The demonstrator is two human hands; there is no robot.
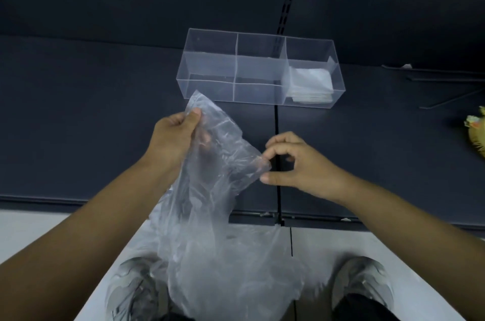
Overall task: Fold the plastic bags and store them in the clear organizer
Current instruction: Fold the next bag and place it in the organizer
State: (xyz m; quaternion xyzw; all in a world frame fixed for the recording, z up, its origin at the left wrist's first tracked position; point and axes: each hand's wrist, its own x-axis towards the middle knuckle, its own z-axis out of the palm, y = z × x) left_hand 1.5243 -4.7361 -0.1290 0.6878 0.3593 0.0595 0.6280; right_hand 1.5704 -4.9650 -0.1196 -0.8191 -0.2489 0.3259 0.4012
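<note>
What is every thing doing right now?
Plastic bag, unfolded, crumpled, held up by both hands.
Left hand, grips the bag's top edge.
Right hand, pinches the bag's corner.
Clear organizer, open on top, mostly empty.
Folded bags, stacked in its right compartment.

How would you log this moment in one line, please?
left grip: holds plastic bag; right grip: pinches its corner; organizer: folded bags in right compartment
</note>
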